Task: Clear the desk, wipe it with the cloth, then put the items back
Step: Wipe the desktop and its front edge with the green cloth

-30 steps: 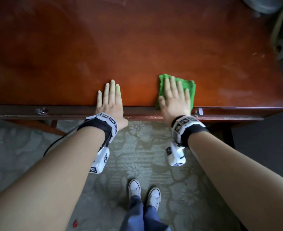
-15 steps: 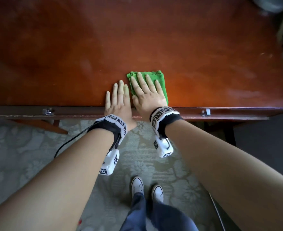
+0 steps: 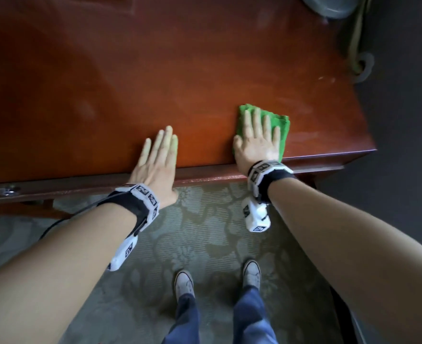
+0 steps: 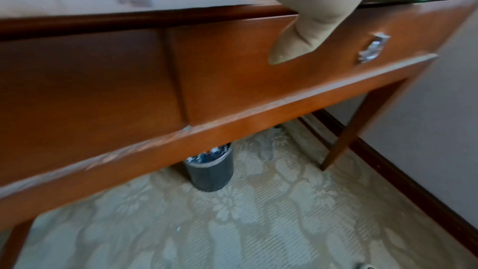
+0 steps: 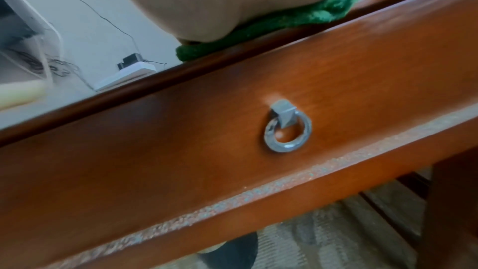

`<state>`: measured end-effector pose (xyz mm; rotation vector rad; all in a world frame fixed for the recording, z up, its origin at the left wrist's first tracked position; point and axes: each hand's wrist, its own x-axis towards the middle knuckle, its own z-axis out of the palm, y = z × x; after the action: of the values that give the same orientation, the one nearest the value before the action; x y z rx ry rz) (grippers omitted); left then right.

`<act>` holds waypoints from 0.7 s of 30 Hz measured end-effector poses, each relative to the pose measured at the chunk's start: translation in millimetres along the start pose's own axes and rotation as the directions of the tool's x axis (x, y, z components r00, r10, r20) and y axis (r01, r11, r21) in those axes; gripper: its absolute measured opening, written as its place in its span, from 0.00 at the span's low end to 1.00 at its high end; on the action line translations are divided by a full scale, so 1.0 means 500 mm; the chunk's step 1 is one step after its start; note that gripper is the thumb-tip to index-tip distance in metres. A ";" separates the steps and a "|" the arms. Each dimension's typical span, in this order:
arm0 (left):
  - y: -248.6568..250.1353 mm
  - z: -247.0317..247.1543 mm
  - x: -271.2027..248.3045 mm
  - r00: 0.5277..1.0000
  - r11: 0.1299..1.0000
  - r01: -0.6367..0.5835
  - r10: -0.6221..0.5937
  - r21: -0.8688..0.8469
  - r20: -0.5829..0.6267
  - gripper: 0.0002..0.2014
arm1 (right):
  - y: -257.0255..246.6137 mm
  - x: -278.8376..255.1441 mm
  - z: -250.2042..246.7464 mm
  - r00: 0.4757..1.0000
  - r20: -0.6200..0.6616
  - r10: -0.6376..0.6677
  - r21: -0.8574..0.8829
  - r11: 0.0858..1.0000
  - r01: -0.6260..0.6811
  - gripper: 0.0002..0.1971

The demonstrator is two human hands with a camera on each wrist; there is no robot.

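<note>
A folded green cloth (image 3: 280,127) lies on the red-brown desk (image 3: 155,83) at its front edge, toward the right. My right hand (image 3: 258,137) presses flat on the cloth with straight, spread fingers. In the right wrist view the cloth (image 5: 310,15) bulges out from under my palm over the desk's rim. My left hand (image 3: 159,155) rests flat on the bare desk top to the left of the cloth, fingers straight; in the left wrist view its thumb (image 4: 305,38) hangs over the drawer front.
A grey round object (image 3: 329,6) sits at the desk's back right corner, with a cord (image 3: 358,53) beside it. Ring pulls (image 5: 287,130) hang on the drawers. A dark bin (image 4: 209,169) stands under the desk on patterned carpet (image 3: 192,232). My feet (image 3: 185,281) stand close to the desk.
My right hand has slid the cloth to the right along the front edge, away from my left hand, after sweeping left half a second ago. The left hand stays flat in place.
</note>
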<state>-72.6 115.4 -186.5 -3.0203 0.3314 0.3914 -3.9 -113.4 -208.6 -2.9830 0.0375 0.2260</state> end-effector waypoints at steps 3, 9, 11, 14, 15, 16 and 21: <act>0.111 -0.027 0.068 0.997 0.997 -0.033 0.028 -0.071 -0.071 0.58 | 0.001 -0.028 0.000 0.964 0.020 -0.264 -0.051 0.963 0.264 0.33; 0.246 -0.038 0.137 1.000 0.995 0.029 -0.029 -0.096 -0.001 0.60 | 0.182 0.000 -0.027 0.977 0.006 -0.213 -0.048 0.976 0.213 0.33; 0.253 -0.033 0.138 0.998 0.998 0.044 -0.043 -0.048 0.036 0.61 | 0.269 0.021 -0.047 0.996 -0.009 -0.093 -0.031 0.995 0.092 0.33; 0.253 -0.032 0.141 0.997 0.997 0.067 -0.066 -0.027 0.051 0.62 | 0.369 0.046 -0.075 0.998 -0.002 0.066 -0.002 0.998 -0.066 0.33; 0.256 -0.034 0.144 0.995 0.997 0.073 -0.071 -0.023 0.063 0.62 | 0.384 0.052 -0.080 0.994 0.002 0.108 0.013 0.994 -0.108 0.33; 0.256 -0.034 0.144 0.994 0.997 0.079 -0.077 -0.015 0.078 0.63 | 0.383 0.055 -0.079 0.989 0.002 0.150 0.028 0.988 -0.150 0.33; 0.261 -0.038 0.147 0.991 0.995 0.099 -0.100 0.010 0.091 0.63 | 0.258 0.064 -0.068 0.992 0.021 0.122 0.060 0.991 -0.123 0.36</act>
<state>-27.7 -28.4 -193.7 -2.9858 0.1740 0.5179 27.9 -246.5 -199.2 -2.9197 0.2216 0.2605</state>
